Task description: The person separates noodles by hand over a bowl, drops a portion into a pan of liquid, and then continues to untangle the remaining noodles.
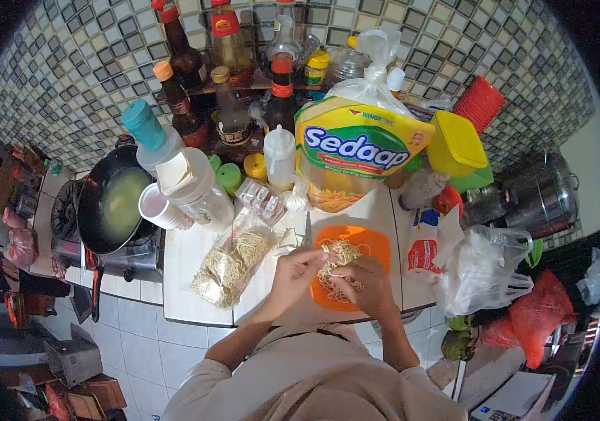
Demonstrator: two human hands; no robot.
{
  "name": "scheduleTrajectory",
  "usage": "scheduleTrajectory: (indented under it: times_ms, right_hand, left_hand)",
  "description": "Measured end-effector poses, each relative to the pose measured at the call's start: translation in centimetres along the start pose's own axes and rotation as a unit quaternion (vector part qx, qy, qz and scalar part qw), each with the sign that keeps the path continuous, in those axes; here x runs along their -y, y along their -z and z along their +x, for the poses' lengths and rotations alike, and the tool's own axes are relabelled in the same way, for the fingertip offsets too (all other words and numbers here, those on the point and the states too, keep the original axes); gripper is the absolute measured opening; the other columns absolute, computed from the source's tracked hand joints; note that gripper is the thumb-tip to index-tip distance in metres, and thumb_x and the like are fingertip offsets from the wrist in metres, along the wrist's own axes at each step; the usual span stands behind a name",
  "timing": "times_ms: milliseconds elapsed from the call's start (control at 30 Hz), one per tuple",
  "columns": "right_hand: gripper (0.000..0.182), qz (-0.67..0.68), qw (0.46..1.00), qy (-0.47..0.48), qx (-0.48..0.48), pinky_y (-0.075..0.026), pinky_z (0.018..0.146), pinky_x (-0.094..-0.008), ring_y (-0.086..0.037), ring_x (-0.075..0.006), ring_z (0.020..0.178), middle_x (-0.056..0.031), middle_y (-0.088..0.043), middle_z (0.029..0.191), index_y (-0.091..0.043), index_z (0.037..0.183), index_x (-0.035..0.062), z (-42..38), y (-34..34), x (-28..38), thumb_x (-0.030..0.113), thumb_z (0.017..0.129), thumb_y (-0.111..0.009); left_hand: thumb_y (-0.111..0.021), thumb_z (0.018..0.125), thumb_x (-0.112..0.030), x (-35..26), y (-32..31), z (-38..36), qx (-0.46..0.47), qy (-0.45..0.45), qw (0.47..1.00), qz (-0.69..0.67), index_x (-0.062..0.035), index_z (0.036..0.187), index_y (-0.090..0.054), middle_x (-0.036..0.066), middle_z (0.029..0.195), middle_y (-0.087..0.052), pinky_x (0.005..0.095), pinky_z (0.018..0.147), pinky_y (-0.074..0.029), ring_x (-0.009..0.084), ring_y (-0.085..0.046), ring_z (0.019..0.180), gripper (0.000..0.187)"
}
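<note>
An orange cutting board [378,242] lies on the white table in front of me, with a tangle of dry noodles [342,251] on it. My left hand [300,272] comes in over the board's left edge, its fingertips closed in a pinch at the noodles. From the right, my right hand [370,286] curls its fingers and thumb onto the same tangle. The fingers partly cover the noodles between them. Left of my left hand lies a clear plastic pack of noodles [228,270]. A knife blade [307,228] shows just beyond the board.
A yellow Sedaap oil pouch [356,151] stands behind the board. Sauce bottles [180,52] line the tiled wall. To the left, a black pan [96,210] with yellowish liquid sits on the stove. A white plastic bag [482,270] is at the right.
</note>
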State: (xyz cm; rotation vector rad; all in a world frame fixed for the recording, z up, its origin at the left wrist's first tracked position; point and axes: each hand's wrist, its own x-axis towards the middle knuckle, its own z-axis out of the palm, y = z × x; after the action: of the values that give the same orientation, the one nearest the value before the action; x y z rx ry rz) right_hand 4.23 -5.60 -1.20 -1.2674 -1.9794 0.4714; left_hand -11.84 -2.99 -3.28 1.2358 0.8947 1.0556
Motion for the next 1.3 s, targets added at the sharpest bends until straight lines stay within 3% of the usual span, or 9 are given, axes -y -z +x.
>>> scheduleTrajectory:
  times_ms: [133,200,233,300,433,500,600,800,1300]
  right_hand:
    - [0.014,-0.039,0.999,0.012,-0.032,-0.044,0.058,-0.0318,-0.056,-0.0211,0.061,-0.0038,-0.058,0.069,-0.061,0.079,0.0136,0.5,0.9,0.8,0.015,0.066,-0.068]
    - [0.013,-0.025,0.999,-0.023,-0.029,-0.044,0.059,-0.0318,-0.056,-0.0202,0.065,-0.0044,-0.059,0.071,-0.062,0.078,0.0121,0.7,1.7,0.8,0.014,0.066,-0.068]
    - [0.013,-0.025,0.999,-0.023,-0.03,-0.044,0.059,-0.0318,-0.056,-0.0202,0.065,-0.0044,-0.059,0.071,-0.062,0.078,0.0121,0.8,1.8,0.7,0.014,0.066,-0.068]
    - [0.014,-0.012,0.998,-0.013,-0.059,-0.043,0.058,-0.0284,-0.054,-0.0173,0.065,-0.0044,-0.056,0.07,-0.063,0.075,0.0079,1.0,2.0,0.6,0.009,0.062,-0.069]
    - [0.012,-0.018,0.996,-0.05,-0.067,-0.043,0.057,-0.0272,-0.054,-0.0166,0.065,-0.0047,-0.058,0.071,-0.063,0.075,0.0066,0.8,1.7,-0.1,0.008,0.064,-0.068]
    - [0.011,0.019,0.995,-0.076,-0.069,-0.043,0.055,-0.0255,-0.054,-0.0153,0.063,-0.0054,-0.059,0.071,-0.063,0.076,0.0051,0.7,1.5,-0.5,0.008,0.066,-0.067]
    - [0.011,0.081,0.987,-0.122,-0.062,-0.043,0.053,-0.0238,-0.054,-0.0137,0.061,-0.0059,-0.06,0.071,-0.063,0.077,0.0039,0.6,1.1,0.1,0.007,0.068,-0.066]
    - [0.012,0.107,0.985,-0.131,-0.039,-0.044,0.053,-0.0252,-0.056,-0.0148,0.061,-0.0053,-0.061,0.073,-0.062,0.077,0.0064,-0.4,-0.2,-0.4,0.011,0.068,-0.067]
    - [0.01,0.075,0.992,-0.105,-0.015,-0.043,0.052,-0.0277,-0.055,-0.0173,0.06,-0.0042,-0.059,0.07,-0.061,0.074,0.0083,0.0,0.3,0.0,0.016,0.069,-0.066]
  left_hand:
    - [-0.052,0.083,-0.009,1.2,0.5,0.0,0.054,-0.074,0.981,0.174,0.0011,0.095,-0.06,0.005,0.081,-0.063,0.0189,0.061,-0.041,0.0061,-0.053,0.07,0.017]
    - [-0.048,0.086,-0.011,1.2,0.4,-0.2,0.101,0.032,0.991,0.086,-0.0001,0.095,-0.059,0.003,0.076,-0.062,0.0197,0.063,-0.041,0.0058,-0.052,0.068,0.018]
    - [-0.048,0.086,-0.011,1.2,0.5,-0.1,0.102,0.032,0.991,0.086,-0.0001,0.095,-0.059,0.003,0.076,-0.062,0.0197,0.063,-0.041,0.0058,-0.052,0.068,0.018]
    - [-0.047,0.087,-0.014,1.1,0.6,0.2,0.196,0.055,0.979,-0.026,0.0,0.096,-0.058,0.003,0.074,-0.06,0.0206,0.063,-0.04,0.0067,-0.052,0.07,0.02]
    - [-0.045,0.088,-0.017,0.2,0.8,0.1,0.243,0.056,0.965,-0.082,0.0006,0.096,-0.057,0.003,0.074,-0.059,0.0219,0.064,-0.04,0.0082,-0.053,0.071,0.023]
    - [-0.045,0.088,-0.018,-0.6,1.0,0.1,0.257,0.108,0.951,-0.135,0.0012,0.095,-0.057,0.004,0.075,-0.058,0.0226,0.064,-0.04,0.0095,-0.053,0.071,0.024]
    - [-0.047,0.087,-0.018,-0.6,1.2,0.0,0.241,0.106,0.938,-0.225,0.0016,0.096,-0.057,0.004,0.076,-0.059,0.023,0.066,-0.04,0.01,-0.053,0.071,0.024]
    - [-0.05,0.085,-0.018,-1.2,1.1,0.3,0.117,0.106,0.97,-0.184,-0.0007,0.091,-0.059,0.003,0.078,-0.059,0.0218,0.067,-0.045,0.0092,-0.054,0.072,0.021]
    - [-0.048,0.085,-0.018,0.3,0.7,0.5,0.071,0.094,0.982,-0.15,-0.0029,0.091,-0.059,0.002,0.076,-0.059,0.0184,0.061,-0.037,0.0068,-0.052,0.071,0.02]
